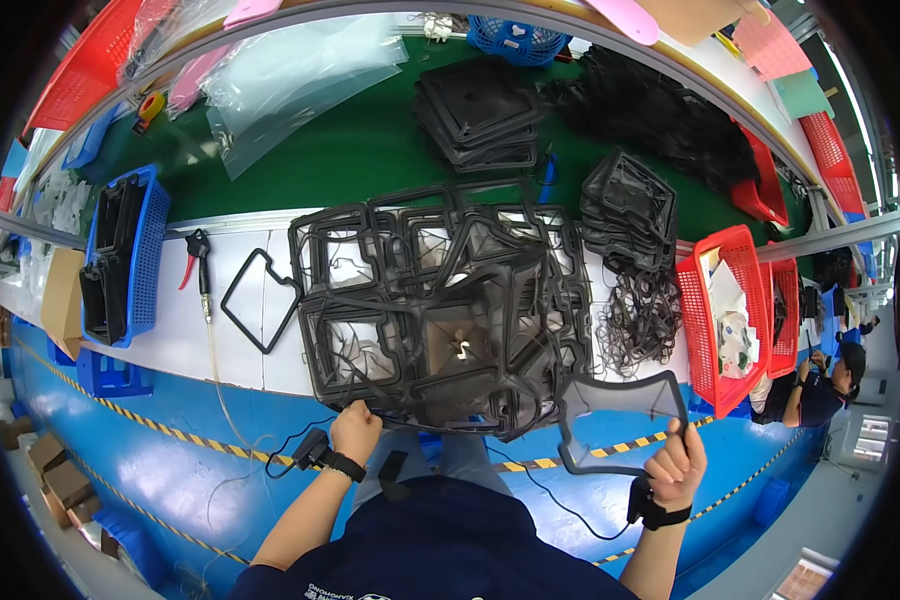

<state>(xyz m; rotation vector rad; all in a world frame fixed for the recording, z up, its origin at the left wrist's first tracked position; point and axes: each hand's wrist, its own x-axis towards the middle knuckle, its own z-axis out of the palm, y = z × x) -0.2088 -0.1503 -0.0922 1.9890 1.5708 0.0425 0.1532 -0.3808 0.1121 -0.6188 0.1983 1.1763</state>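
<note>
Head view: right fingers [672, 462] (nearly closed) pinch a black-rimmed panel [618, 425].

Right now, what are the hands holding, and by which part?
The right hand holds a mesh frame by its right edge. Whether the left hand holds anything can't be told.

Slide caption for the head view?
Right hand holding black-rimmed panel beside piled black frames; left hand at their edge.

Black frame [620, 410], greyish see-through middle, held by one side, near black frame heap [450, 385] (jumbled, overlapping).
</note>
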